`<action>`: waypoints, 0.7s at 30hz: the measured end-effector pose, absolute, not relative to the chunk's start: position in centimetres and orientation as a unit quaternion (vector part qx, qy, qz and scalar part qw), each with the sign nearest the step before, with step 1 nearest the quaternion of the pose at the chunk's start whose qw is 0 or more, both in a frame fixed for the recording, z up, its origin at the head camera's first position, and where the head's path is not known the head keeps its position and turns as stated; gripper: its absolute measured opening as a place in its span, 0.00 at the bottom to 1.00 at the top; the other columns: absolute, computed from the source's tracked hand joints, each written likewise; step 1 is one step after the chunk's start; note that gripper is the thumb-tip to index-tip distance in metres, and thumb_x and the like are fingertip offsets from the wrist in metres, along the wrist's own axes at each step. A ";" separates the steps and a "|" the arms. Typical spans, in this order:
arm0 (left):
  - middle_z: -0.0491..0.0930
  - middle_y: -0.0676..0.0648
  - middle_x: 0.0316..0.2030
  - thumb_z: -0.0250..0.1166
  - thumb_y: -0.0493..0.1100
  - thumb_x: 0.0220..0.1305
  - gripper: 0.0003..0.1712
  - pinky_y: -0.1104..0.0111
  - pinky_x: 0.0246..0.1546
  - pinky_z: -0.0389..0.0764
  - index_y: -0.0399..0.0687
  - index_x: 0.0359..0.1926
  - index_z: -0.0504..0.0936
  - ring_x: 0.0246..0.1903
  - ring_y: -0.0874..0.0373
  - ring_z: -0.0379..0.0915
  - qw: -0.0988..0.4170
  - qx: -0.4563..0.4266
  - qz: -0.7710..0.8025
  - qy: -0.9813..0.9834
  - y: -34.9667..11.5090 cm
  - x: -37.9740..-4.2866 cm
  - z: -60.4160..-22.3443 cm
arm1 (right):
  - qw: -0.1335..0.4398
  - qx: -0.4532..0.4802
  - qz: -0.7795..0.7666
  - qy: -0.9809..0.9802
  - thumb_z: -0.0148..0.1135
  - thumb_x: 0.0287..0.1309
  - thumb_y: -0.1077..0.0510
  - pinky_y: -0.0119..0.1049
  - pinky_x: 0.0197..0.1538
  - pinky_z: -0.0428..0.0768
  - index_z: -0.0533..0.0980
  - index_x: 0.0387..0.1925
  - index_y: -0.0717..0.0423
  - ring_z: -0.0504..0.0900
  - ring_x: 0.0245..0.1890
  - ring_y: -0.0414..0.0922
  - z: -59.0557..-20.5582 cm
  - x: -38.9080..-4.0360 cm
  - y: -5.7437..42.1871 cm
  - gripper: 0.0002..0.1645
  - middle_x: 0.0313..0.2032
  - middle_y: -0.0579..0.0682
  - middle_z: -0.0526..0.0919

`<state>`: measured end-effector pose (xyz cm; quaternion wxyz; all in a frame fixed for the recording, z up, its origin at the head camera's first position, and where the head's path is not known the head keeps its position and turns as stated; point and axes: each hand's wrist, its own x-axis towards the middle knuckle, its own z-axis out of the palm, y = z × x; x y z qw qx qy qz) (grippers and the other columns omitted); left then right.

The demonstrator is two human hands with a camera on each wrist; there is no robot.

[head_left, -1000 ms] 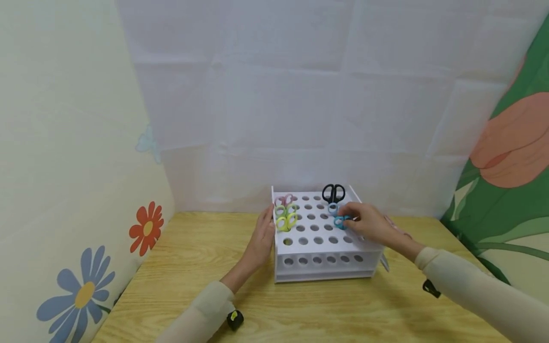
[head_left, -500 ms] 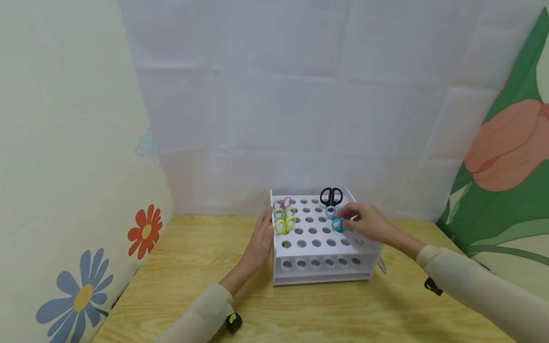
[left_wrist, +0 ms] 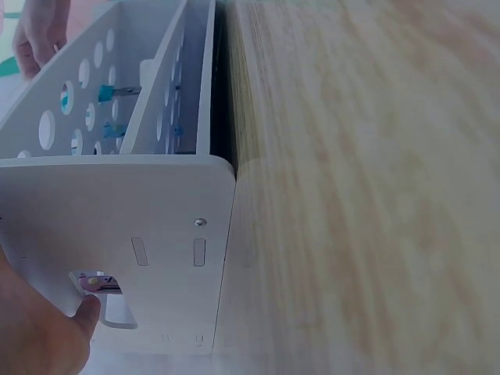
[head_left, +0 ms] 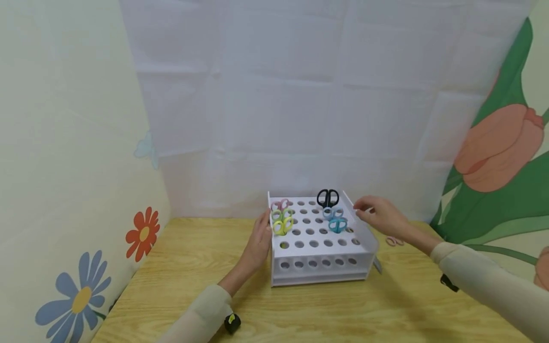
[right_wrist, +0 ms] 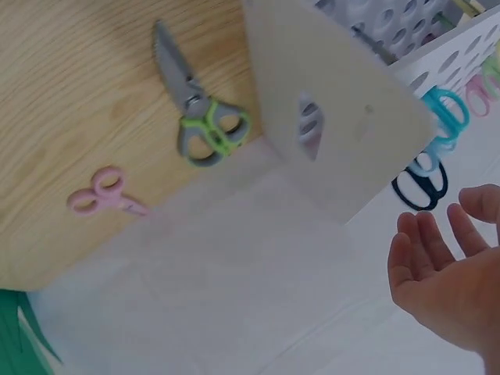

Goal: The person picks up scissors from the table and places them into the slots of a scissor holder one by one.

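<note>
A white rack (head_left: 319, 251) with rows of round holes stands on the table. My left hand (head_left: 259, 240) lies along its left side panel, the thumb by the cutout in the left wrist view. My right hand (head_left: 383, 220) hovers just beyond the rack's right edge, holding nothing, fingers loosely bent. Teal scissors (head_left: 338, 229), light blue scissors (head_left: 333, 216) and black scissors (head_left: 328, 204) stand handles up in the right-hand holes. Yellow scissors (head_left: 282, 231), green scissors (head_left: 276, 216) and pink-handled scissors (head_left: 280, 206) fill holes along the left.
Right of the rack, on the wooden table (head_left: 206, 267), lie small pink scissors (right_wrist: 109, 197) and larger grey-green scissors (right_wrist: 205, 123). A white cloth (head_left: 274, 119) hangs behind. Flower-patterned panels (head_left: 77, 166) flank both sides.
My right hand has let go of the teal scissors and moved right, past the rack's edge. The teal scissors stay in their hole. My left hand keeps its place on the rack.
</note>
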<state>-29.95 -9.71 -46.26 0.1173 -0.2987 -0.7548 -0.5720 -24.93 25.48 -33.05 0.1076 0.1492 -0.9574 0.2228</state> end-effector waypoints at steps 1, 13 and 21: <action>0.51 0.31 0.75 0.39 0.45 0.83 0.32 0.43 0.72 0.48 0.35 0.79 0.49 0.74 0.36 0.46 0.118 -0.299 -0.572 -0.755 -9.7 -30.0 -46.3 | 0.111 0.151 0.219 -0.957 0.63 0.66 0.64 0.55 0.49 0.81 0.82 0.48 0.64 0.82 0.45 0.54 -33.1 -24.9 25.9 0.11 0.43 0.55 0.85; 0.51 0.30 0.75 0.39 0.45 0.82 0.32 0.43 0.71 0.50 0.33 0.79 0.49 0.73 0.35 0.48 0.124 -0.305 -0.565 -0.757 -9.9 -30.1 -46.6 | 0.155 0.163 0.197 -0.954 0.64 0.65 0.67 0.60 0.47 0.80 0.81 0.42 0.67 0.82 0.42 0.58 -35.0 -24.6 30.4 0.06 0.39 0.58 0.84; 0.50 0.33 0.76 0.38 0.47 0.83 0.33 0.44 0.72 0.49 0.37 0.80 0.49 0.74 0.38 0.46 0.114 -0.298 -0.566 -0.760 -9.9 -30.1 -46.4 | 0.144 0.130 0.190 -0.962 0.62 0.66 0.65 0.59 0.46 0.80 0.80 0.44 0.70 0.81 0.42 0.61 -36.4 -24.7 32.7 0.10 0.40 0.63 0.83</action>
